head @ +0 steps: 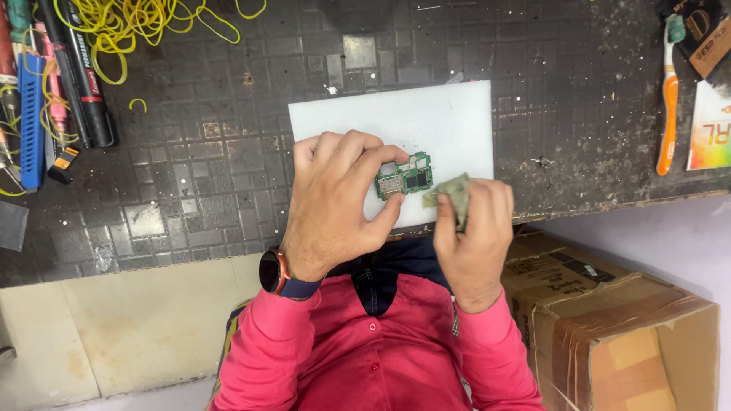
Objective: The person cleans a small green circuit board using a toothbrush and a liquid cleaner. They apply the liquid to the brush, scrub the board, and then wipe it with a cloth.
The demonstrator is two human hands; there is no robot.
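Observation:
A small green circuit board (406,179) is pinched between the thumb and fingers of my left hand (335,202), just above a white rectangular pad (426,122) on the dark workbench. My right hand (474,228) grips a folded grey-green cloth (452,195), whose edge touches the right end of the board. A watch with an orange rim (272,272) sits on my left wrist. My red sleeves fill the lower middle.
A tangle of yellow rubber bands (129,19) and markers and tools (57,84) lie at the back left. An orange toothbrush (668,99) and a printed card (712,125) lie at the right. A taped cardboard box (609,320) stands below the bench edge at the right.

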